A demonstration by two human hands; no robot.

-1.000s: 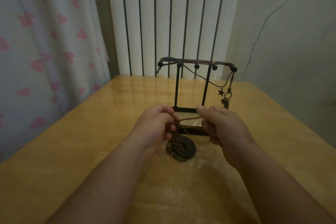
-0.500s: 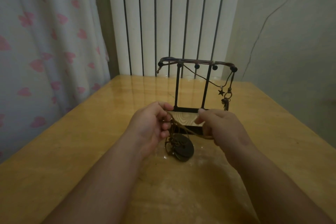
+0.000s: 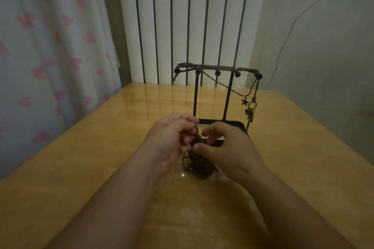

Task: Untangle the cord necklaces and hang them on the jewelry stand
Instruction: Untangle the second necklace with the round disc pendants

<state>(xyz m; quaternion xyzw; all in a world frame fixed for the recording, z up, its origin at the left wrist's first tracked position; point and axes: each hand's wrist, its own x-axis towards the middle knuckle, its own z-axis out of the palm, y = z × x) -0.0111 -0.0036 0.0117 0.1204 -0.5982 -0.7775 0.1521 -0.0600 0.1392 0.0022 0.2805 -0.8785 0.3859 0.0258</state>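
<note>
A black metal jewelry stand (image 3: 227, 95) stands on the wooden table (image 3: 81, 157). Cord necklaces drape over its top bar; a star charm (image 3: 244, 101) and a bunch of small metal charms (image 3: 250, 112) hang at its right end. In front of the stand my left hand (image 3: 172, 139) grips a brown cord (image 3: 197, 139) that runs down to a dark round pendant and tangled cord (image 3: 200, 166) on the table. My right hand (image 3: 228, 147) is beside it, thumb and forefinger at the same cord just above the pendant.
A white ribbed radiator (image 3: 192, 22) rises behind the table's far edge. A curtain with pink hearts (image 3: 50, 56) hangs along the left. A grey wall with a thin wire (image 3: 291, 26) is at the right.
My hands, which held the cord stretched between them, have come together over the pendant. The cord now runs down in a bunch between them.
</note>
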